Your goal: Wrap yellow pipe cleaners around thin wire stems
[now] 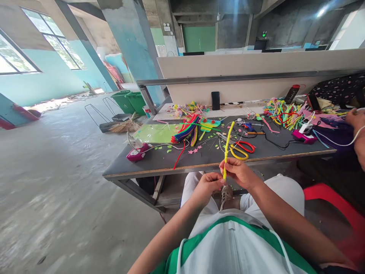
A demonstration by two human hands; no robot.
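Note:
A yellow pipe cleaner [227,146] stands nearly upright between my two hands, in front of the table's edge. Its lower part looks thicker and twisted. My left hand [210,185] pinches the bottom end. Just above, my right hand [236,170] closes its fingers round the lower part. Behind them on the table lie scissors [247,147] with red and yellow handles. A bundle of many-coloured pipe cleaners [186,130] rests to the left, with a single red pipe cleaner [179,155] near the edge.
The dark table [122,167] also bears a green sheet [154,133], a phone [215,101], a glue gun [248,126], magenta power strips [138,153] and a heap of coloured pieces [288,114]. At far right is another person's hand [357,121]. A red stool [327,192] stands beside me.

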